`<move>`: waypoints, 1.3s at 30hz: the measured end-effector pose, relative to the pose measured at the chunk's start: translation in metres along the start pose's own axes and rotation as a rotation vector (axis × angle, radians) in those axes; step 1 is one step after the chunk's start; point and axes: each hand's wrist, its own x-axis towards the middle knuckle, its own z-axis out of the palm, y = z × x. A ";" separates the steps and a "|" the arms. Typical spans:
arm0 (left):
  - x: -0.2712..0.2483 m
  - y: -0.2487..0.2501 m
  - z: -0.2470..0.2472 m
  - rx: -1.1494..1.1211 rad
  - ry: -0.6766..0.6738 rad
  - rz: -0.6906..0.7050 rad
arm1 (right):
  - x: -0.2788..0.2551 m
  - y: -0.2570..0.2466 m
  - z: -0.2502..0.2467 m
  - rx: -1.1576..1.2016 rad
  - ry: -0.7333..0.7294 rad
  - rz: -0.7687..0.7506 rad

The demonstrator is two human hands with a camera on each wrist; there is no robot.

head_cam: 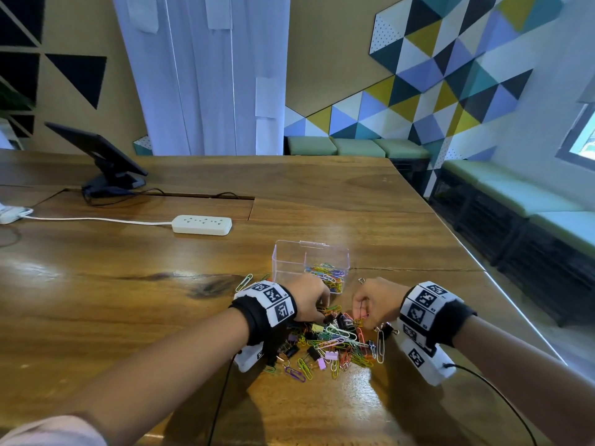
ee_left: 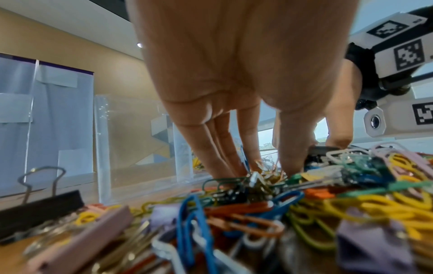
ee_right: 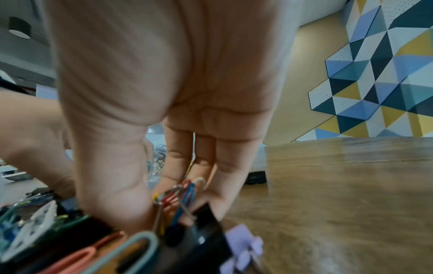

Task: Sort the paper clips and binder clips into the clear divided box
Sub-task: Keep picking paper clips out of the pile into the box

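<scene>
Left hand (head_cam: 309,297), fingers curled down, digs into the mixed heap of coloured paper clips and binder clips (head_cam: 331,344); what it holds cannot be told. Right hand (head_cam: 375,300) pinches several coloured paper clips (ee_right: 181,192) at the heap's right edge. Clear divided plastic box (head_cam: 289,262) stands just beyond the heap on the wooden table (head_cam: 128,284), paper clips in its right compartment.

A long wooden table (head_cam: 322,201) was lit by glare from a window (head_cam: 579,133) at the right. Coloured triangle panels (head_cam: 450,85) were mounted on the tan wall above green cushioned benches (head_cam: 357,147), and white curtains (head_cam: 206,75) were hung behind.
</scene>
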 end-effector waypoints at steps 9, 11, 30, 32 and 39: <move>0.007 -0.001 -0.002 -0.128 -0.041 -0.048 | 0.001 0.005 -0.008 0.021 0.064 -0.010; 0.007 -0.002 -0.002 -0.153 -0.046 -0.058 | 0.000 0.005 -0.011 0.050 0.088 -0.011; 0.003 0.002 -0.003 -0.173 -0.030 -0.011 | 0.011 -0.028 -0.050 0.267 0.663 -0.090; 0.001 0.003 -0.003 -0.146 -0.018 0.021 | 0.018 -0.032 -0.045 0.153 0.634 -0.124; -0.005 0.002 -0.002 -0.035 0.001 0.094 | 0.039 -0.039 -0.042 -0.123 0.496 -0.104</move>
